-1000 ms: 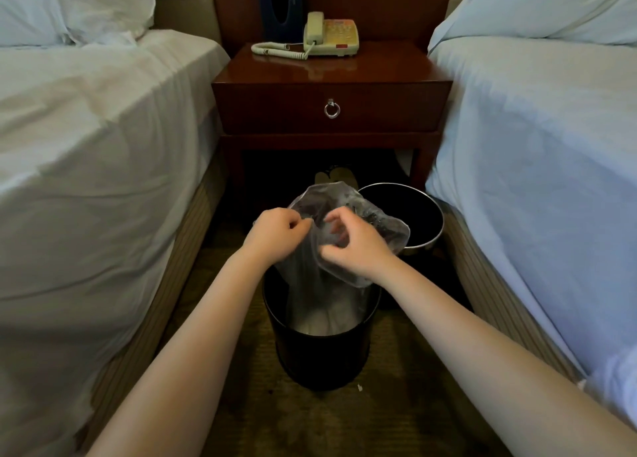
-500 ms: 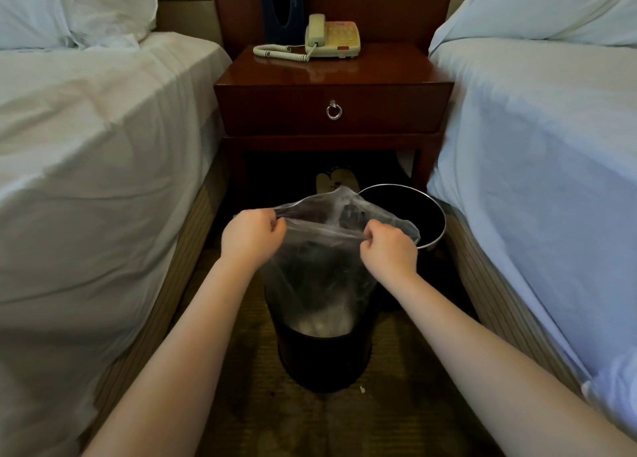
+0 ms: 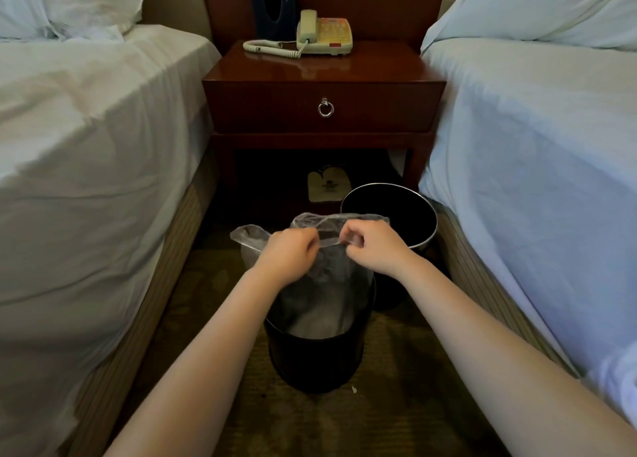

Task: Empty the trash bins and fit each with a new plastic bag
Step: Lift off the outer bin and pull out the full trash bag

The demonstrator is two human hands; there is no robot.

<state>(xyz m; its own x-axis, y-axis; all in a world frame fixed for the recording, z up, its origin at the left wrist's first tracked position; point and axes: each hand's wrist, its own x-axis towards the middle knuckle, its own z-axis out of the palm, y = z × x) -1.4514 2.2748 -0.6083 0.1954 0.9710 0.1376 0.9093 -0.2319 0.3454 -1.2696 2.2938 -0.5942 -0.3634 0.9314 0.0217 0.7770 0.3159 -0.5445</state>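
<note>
plastic bag (image 3: 324, 277) rim – pinched by left hand (image 3: 287, 253); right hand (image 3: 374, 246) | above bin (image 3: 315, 360)

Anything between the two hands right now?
Head view: only a short stretch of the clear plastic bag, its top edge, pinched by left hand and right hand above the near bin.

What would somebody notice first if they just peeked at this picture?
Probably the two hands, left hand and right hand, low in the middle, pinching a clear plastic bag over a dark bin on the floor. Behind it, a second bin stands beside the wooden nightstand, between two white beds.
</note>
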